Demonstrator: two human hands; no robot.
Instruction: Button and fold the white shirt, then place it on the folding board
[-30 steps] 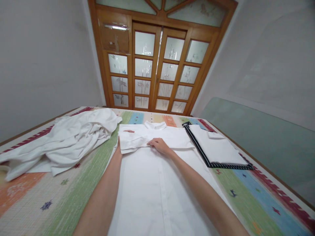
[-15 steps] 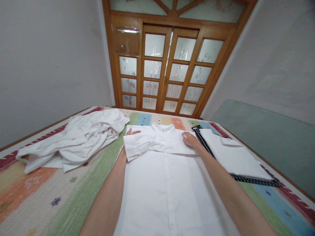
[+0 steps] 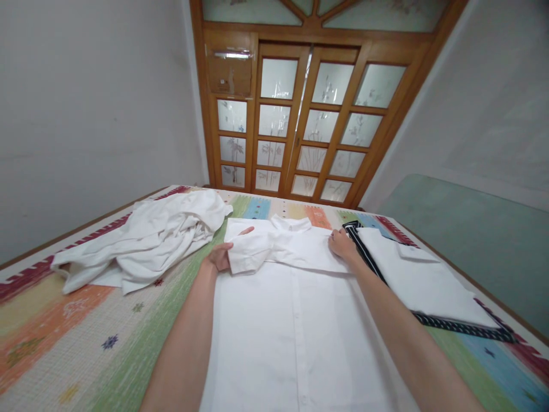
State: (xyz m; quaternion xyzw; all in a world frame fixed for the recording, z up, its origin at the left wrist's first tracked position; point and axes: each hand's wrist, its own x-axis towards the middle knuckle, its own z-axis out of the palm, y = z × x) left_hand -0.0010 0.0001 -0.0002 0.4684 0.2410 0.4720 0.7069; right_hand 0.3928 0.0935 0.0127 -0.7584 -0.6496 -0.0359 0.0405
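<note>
A white button-up shirt lies spread out in front of me, its collar at the far end and its button strip running toward me. Both sleeves lie folded across the upper part. My left hand grips the end of the left-side sleeve, thumb on the near side and fingertips showing beyond the cloth. At the shirt's right shoulder, my right hand has its fingers curled in on the fabric; its fingertips are partly hidden.
Left of the shirt lies a crumpled white garment. To the right, folded white clothing rests on a black patterned cloth. A colourful striped bedspread lies underneath. A pale green board stands along the right side; wooden glazed doors are behind.
My left hand has come out from under the sleeve to its outer edge, thumb now showing, and the sleeve end has bent inward. The right hand stays at the shoulder. The view has shifted slightly.
</note>
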